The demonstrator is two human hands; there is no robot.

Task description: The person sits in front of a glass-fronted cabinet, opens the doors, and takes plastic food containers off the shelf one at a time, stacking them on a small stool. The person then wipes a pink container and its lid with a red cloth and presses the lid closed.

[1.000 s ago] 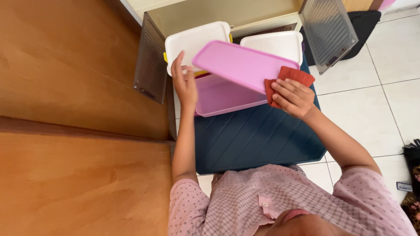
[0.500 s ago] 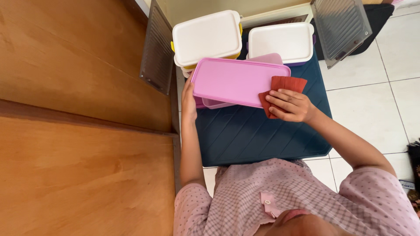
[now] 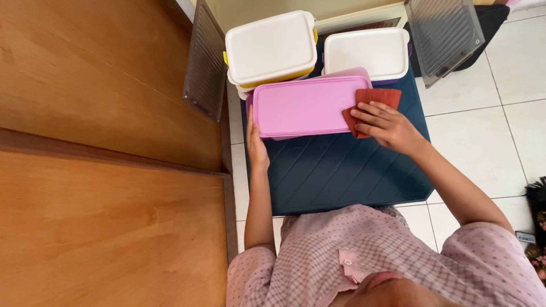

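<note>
White tiled floor (image 3: 489, 119), big brown wooden cupboard (image 3: 108, 170), two open see-through grey doors (image 3: 446, 34), soft daylight.
</note>
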